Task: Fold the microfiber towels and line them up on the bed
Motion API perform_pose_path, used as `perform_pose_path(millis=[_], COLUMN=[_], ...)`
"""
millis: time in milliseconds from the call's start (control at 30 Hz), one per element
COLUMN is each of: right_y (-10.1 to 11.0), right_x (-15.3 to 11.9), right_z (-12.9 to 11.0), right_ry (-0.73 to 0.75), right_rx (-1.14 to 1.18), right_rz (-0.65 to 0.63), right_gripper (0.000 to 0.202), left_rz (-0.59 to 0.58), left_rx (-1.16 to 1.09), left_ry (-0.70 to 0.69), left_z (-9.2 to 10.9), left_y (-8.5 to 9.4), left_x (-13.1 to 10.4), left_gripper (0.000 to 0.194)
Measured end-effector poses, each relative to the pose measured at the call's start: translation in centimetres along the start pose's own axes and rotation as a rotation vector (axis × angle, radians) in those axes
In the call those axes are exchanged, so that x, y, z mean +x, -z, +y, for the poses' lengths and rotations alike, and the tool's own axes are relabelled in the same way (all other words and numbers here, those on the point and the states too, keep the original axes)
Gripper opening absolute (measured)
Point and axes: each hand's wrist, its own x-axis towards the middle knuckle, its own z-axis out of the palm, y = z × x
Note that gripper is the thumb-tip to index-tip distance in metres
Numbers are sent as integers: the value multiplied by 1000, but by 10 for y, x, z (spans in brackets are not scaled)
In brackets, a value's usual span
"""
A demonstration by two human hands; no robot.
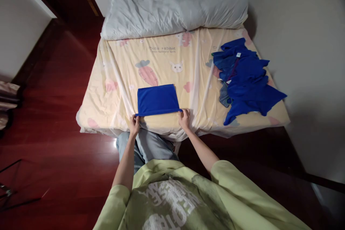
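A blue cloth lies flat near the front edge of a bed, a little below the middle of the view, its shape close to a rectangle. The left hand grips its near left corner, at the cloth's seven o'clock, with the thumb and fingers closed on the fabric. The right hand pinches the near right corner, at about four o'clock, its fingers bent round the edge. Between the two hands the near edge of the cloth runs nearly straight, as a narrow raised band. Both forearms reach in from six o'clock, out of the sleeves of a pale green shirt with white lettering, and blue jeans show just past its hem. The bed has a pale yellow sheet printed with carrots, a rabbit face and the words "Cute rabbit"; long creases run down it on either side of the cloth. At two o'clock from the cloth, well apart from it, a loose heap of blue fabric spreads over the right side of the bed, with small white tags and a grayish blue piece showing at its left. At twelve o'clock, a puffy light gray quilt covers the far end.
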Motion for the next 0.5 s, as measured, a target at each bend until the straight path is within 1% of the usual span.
perform_pose_path(millis=[67,100,233,333,500], right_y=[-4,-5,-8,-8,-11], right_x=[-3,-4,-5,-2,0], right_z=[3,4,3,1,0], right_ry=[-81,-118,-224,-255,-276], right_rx=[12,27,97,129,143], right_rz=[38,38,-37,-57,-32], right_gripper=[27,31,41,42,45], left_rz=[27,32,56,76,107], left_rx=[-21,-28,-20,2,56], left_ry=[22,22,39,46,22], left_z=[1,1,2,2,0], left_y=[-1,-1,-3,-5,-8], left_x=[1,1,2,1,-1], left_gripper=[42,42,40,39,37])
